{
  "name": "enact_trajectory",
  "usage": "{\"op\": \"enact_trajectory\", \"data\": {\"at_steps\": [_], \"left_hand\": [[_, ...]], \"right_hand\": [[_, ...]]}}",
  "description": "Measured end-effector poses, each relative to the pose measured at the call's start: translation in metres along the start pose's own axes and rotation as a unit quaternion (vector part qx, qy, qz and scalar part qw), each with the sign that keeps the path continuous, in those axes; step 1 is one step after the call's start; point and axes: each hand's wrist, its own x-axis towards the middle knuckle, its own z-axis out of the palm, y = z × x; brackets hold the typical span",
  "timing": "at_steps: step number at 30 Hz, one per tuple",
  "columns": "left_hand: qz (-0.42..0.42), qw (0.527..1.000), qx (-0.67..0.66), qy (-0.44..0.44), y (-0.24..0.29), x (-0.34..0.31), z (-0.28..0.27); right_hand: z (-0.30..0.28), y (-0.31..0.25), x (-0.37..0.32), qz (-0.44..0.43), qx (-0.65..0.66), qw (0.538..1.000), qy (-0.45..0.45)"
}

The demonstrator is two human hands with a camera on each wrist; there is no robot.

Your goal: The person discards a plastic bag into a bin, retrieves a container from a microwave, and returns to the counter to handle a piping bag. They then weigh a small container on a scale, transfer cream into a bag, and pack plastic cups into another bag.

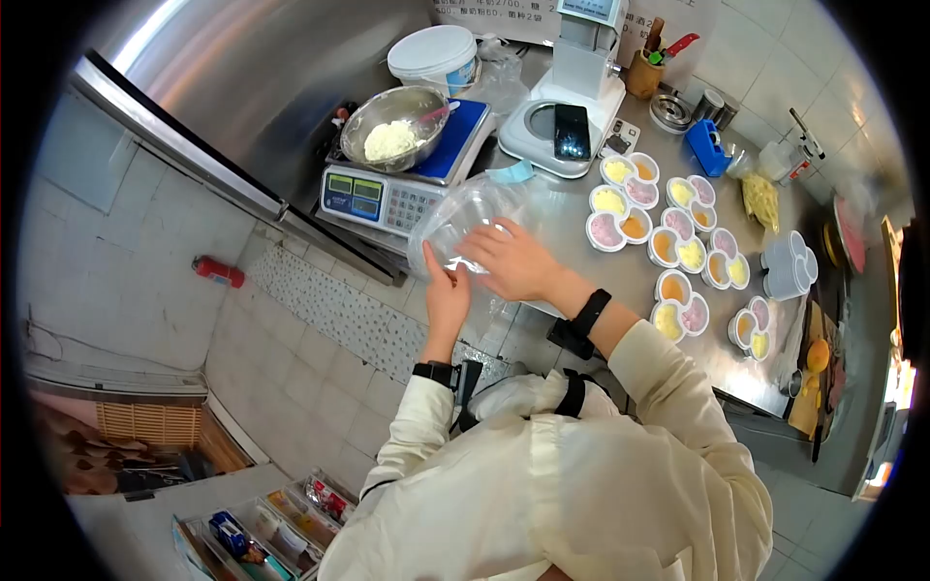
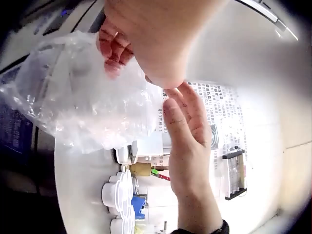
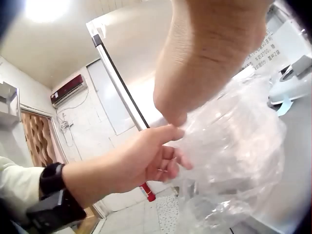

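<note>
A clear, crinkled plastic bag (image 1: 460, 208) (image 2: 92, 102) (image 3: 239, 141) hangs at the counter's near edge, in front of the scale; round clear shapes show inside. My left hand (image 1: 448, 302) (image 2: 151, 34) (image 3: 141, 158) grips its near edge, thumb raised and the other fingers bent in the right wrist view. Over the bag's right side lies my right hand (image 1: 518, 263) (image 2: 189, 141) (image 3: 209, 53), fingers extended and spread, pointing left. The hands are close together; plastic and the hands themselves partly hide the fingertips.
Behind the bag stands a scale (image 1: 378, 201) carrying a metal bowl (image 1: 358, 124) of pale, creamy food. A phone (image 1: 572, 133) rests on a white appliance (image 1: 533, 160). Several filled cup clusters (image 1: 664, 247) and stacked empty cups (image 1: 790, 266) occupy the right side.
</note>
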Motion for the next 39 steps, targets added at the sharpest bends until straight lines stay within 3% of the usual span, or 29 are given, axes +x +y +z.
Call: {"op": "enact_trajectory", "data": {"at_steps": [2, 6, 8, 9, 12, 13, 14, 15, 16, 18, 20, 23, 27, 29, 30, 32, 34, 36, 37, 38, 39], "left_hand": [[-0.01, 1.0, -0.009, 0.004, 0.002, -0.003, -0.001], [-0.034, 0.999, -0.002, -0.01, -0.025, 0.013, -0.005], [-0.054, 0.994, -0.079, -0.057, -0.024, 0.017, -0.011], [-0.074, 0.979, -0.157, -0.106, -0.021, 0.018, -0.014], [-0.076, 0.964, -0.231, -0.108, -0.024, 0.019, -0.016], [-0.073, 0.964, -0.233, -0.105, -0.024, 0.018, -0.016], [-0.038, 0.993, -0.083, -0.073, -0.019, 0.014, -0.019], [-0.005, 0.997, 0.069, -0.039, -0.017, 0.011, -0.02], [-0.007, 0.997, 0.07, -0.039, -0.019, 0.01, -0.017], [0.14, 0.959, 0.23, 0.09, -0.023, 0.008, -0.012], [0.117, 0.966, 0.213, 0.081, -0.02, 0.008, -0.009], [0.087, 0.974, 0.19, 0.085, -0.018, 0.011, -0.003], [0.055, 0.978, 0.173, 0.101, -0.026, 0.008, 0.005], [0.043, 0.979, 0.174, 0.096, -0.031, 0.007, 0.012], [0.033, 0.98, 0.177, 0.088, -0.033, 0.007, 0.014], [0.068, 0.976, 0.172, 0.114, -0.03, 0.004, 0.01], [0.101, 0.971, 0.166, 0.14, -0.023, 0.003, -0.001], [0.207, 0.964, 0.092, 0.14, 0.0, 0.004, -0.024], [0.207, 0.964, 0.092, 0.142, 0.017, 0.006, -0.026], [0.135, 0.983, -0.113, 0.043, 0.037, 0.006, -0.025], [0.051, 0.947, -0.311, -0.056, 0.048, 0.006, -0.022]], "right_hand": [[0.001, -0.011, -0.01, -0.005, 0.01, 0.996, -0.086], [0.004, 0.005, -0.04, -0.086, -0.051, 0.993, -0.064], [0.005, 0.008, -0.059, -0.126, -0.083, 0.981, -0.122], [0.008, 0.011, -0.067, -0.128, -0.082, 0.981, -0.121], [0.008, 0.01, -0.073, -0.081, -0.025, 0.992, -0.099], [0.006, 0.006, -0.074, -0.055, -0.021, 0.997, -0.042], [-0.001, 0.003, -0.068, -0.031, -0.016, 0.999, 0.014], [-0.007, -0.003, -0.055, -0.034, -0.016, 0.999, 0.014], [-0.009, -0.014, -0.038, 0.002, -0.013, 0.999, 0.041], [-0.001, -0.023, -0.019, 0.041, -0.008, 0.997, 0.067], [0.019, -0.019, -0.011, 0.126, -0.07, 0.987, -0.072], [0.04, -0.015, -0.003, 0.078, -0.105, 0.988, -0.081], [0.034, -0.016, 0.003, 0.09, -0.102, 0.987, -0.084], [0.023, -0.014, 0.007, 0.075, -0.079, 0.994, 0.008], [0.018, -0.015, 0.009, 0.074, -0.079, 0.994, 0.008], [0.005, -0.015, 0.016, 0.138, -0.006, 0.983, 0.118], [-0.009, -0.012, 0.012, 0.172, 0.048, 0.977, 0.12], [-0.02, -0.008, 0.014, 0.206, 0.102, 0.966, 0.123], [-0.025, -0.008, 0.015, 0.238, 0.12, 0.957, 0.113], [-0.026, -0.01, 0.012, 0.272, 0.141, 0.947, 0.099], [-0.023, -0.015, 0.007, 0.275, 0.146, 0.946, 0.095]]}}
